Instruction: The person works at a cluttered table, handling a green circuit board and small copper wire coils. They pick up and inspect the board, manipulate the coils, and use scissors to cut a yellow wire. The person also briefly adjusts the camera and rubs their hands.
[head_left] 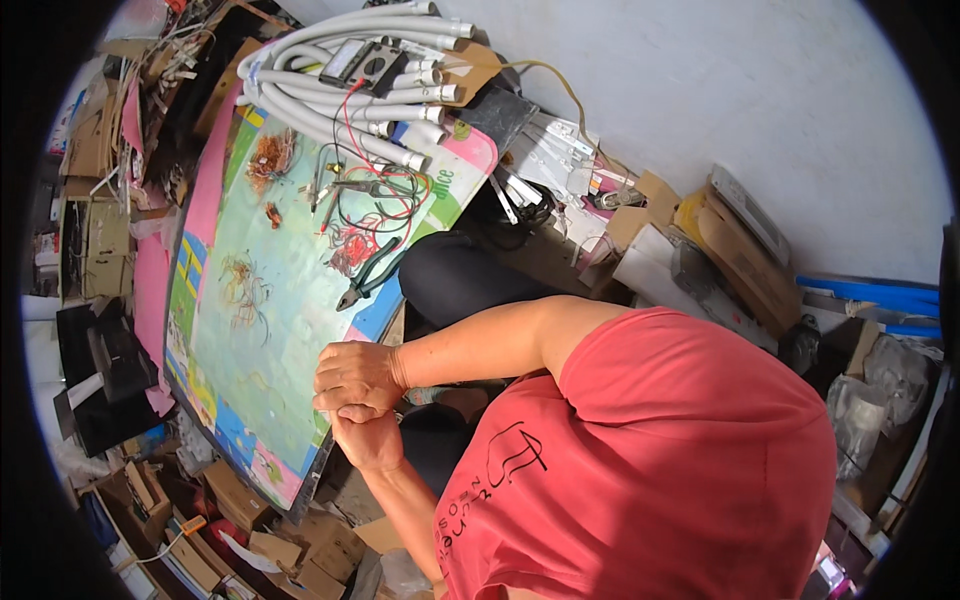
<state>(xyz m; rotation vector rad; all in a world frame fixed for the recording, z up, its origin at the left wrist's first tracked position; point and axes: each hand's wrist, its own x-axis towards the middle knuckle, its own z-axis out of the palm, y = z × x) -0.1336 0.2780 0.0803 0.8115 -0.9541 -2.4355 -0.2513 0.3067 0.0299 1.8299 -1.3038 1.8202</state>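
My two hands are together at the near edge of a low table (300,410). The right hand (355,375) lies on top, its fingers closed round the left. Beneath it is my left hand (368,438), its fingers mostly hidden; no tool shows in either. Just beyond them lie dark-handled pliers (370,275), jaws toward me. Farther off are a tangle of red wire (350,250), more pliers (365,187) and black and red test leads. A bundle of stripped copper wire (270,160) and a loose heap of thin wires (243,288) rest on the patterned tabletop.
Grey flexible hoses (340,105) are piled at the table's far end, with a multimeter (365,65) on them. Cardboard boxes (235,495) crowd the lower left. White strips (555,160) and cartons (735,260) lie along the wall. My bent knee (470,275) is beside the table.
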